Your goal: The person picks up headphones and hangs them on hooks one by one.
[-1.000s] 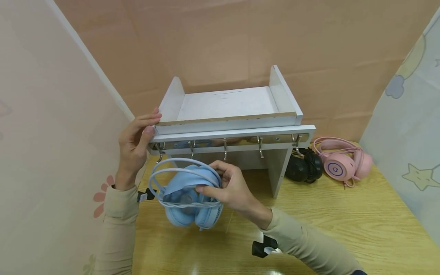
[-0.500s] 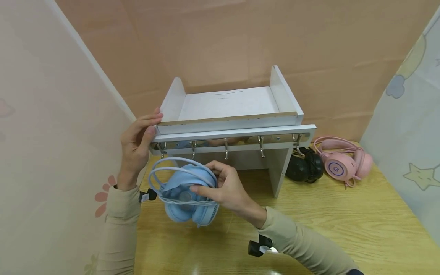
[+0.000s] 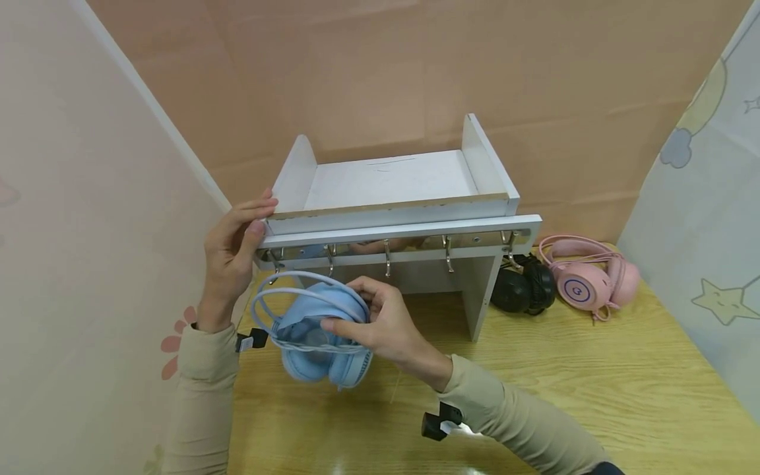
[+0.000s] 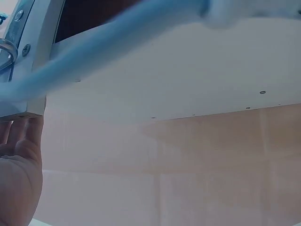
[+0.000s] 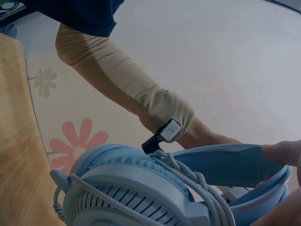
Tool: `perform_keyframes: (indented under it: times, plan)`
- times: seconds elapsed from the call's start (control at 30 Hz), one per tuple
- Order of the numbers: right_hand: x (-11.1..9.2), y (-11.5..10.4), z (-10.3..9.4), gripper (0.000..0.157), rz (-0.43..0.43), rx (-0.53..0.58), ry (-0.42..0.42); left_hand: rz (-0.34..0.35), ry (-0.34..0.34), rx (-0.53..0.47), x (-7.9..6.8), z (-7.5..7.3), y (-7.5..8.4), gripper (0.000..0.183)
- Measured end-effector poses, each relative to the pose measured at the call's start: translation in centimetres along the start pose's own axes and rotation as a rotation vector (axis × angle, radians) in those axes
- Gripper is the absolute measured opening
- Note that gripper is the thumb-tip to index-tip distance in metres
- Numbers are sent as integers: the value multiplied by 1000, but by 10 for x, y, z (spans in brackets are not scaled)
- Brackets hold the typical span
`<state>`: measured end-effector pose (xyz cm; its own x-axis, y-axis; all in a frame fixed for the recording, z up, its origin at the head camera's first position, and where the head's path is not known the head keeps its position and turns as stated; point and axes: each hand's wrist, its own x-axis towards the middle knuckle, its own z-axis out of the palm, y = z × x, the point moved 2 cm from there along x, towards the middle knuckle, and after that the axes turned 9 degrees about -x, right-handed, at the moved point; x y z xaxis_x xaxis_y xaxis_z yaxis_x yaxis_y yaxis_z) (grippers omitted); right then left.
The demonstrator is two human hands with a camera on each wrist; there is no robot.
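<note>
Blue headphones (image 3: 325,333) hang in the air in front of the rack, earcups downward, with a cable wound around them. My right hand (image 3: 388,323) pinches their headband, thumb on the near side. In the right wrist view the earcup (image 5: 127,188) and twisted cable (image 5: 193,181) show close up. My left hand (image 3: 230,254) holds the left front corner of the white rack (image 3: 380,212), fingers over the side panel and thumb at the front board. Below that hand, the leftmost hook (image 3: 274,264) is just above the headphones' headband; I cannot tell whether they touch.
Several metal hooks, among them a middle hook (image 3: 388,257), line the rack's front rail. Right of the rack, black headphones (image 3: 522,287) and pink headphones (image 3: 590,280) lie on the wooden table (image 3: 564,389). A patterned wall (image 3: 119,231) stands close on the left.
My right hand has carried the blue headphones slightly left and up, toward the leftmost hook. My left hand keeps its hold on the rack corner.
</note>
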<state>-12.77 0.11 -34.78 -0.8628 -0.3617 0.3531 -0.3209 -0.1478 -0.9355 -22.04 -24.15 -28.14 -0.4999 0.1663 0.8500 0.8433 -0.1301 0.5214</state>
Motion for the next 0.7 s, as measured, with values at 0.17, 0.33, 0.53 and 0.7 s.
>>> perform_keyframes:
  times: [0.17,0.33,0.53,0.7]
  plan:
    - [2,1,0,34,5,-13,-1,-3,-2,8,0,-1,0,23]
    - [5,2,0,35,9,-39,-2,-3,-3,6,-1,-1,-1,23]
    - [9,5,3,35,0,-72,-7,6,-5,-10,-1,-1,-1,23]
    - [11,5,4,36,-19,-69,-5,5,-11,-14,-2,-1,0,23]
